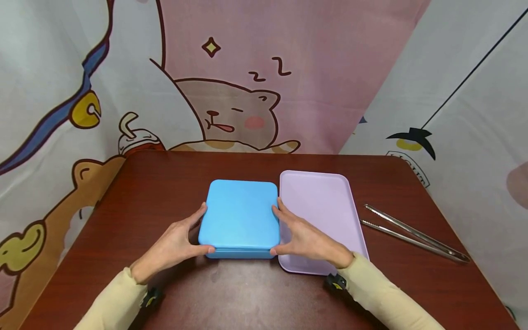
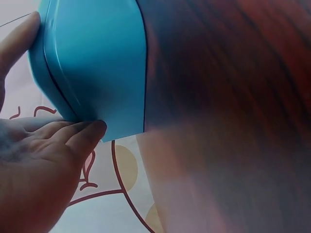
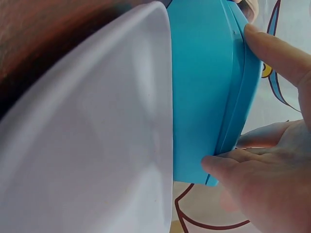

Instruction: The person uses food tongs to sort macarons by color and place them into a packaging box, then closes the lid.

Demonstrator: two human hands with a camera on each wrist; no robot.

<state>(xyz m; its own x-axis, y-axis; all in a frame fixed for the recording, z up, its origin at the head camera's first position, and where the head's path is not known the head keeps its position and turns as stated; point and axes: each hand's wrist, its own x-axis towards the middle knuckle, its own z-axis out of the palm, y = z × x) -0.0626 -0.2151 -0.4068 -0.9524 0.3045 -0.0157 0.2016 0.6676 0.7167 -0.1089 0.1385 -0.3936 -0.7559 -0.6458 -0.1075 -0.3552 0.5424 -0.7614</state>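
Observation:
A light blue box (image 1: 241,215) with its lid on sits on the table (image 1: 165,183), a little left of the lilac tray. My left hand (image 1: 175,240) grips the left side of the lid, thumb at the front corner and fingers along the side edge. On the opposite side my right hand (image 1: 305,238) holds the lid the same way, reaching over the tray. In the left wrist view, the seam shows between the lid (image 2: 39,60) and the box body (image 2: 102,68). Fingertips and thumb lie along the lid's rim in the right wrist view.
The lilac tray (image 1: 319,201) lies right beside the box, bare inside, its raised rim near the box wall. Metal tongs (image 1: 420,239) lie spread at the table's right, tips toward the tray. A cartoon-printed curtain (image 1: 330,68) hangs behind the table.

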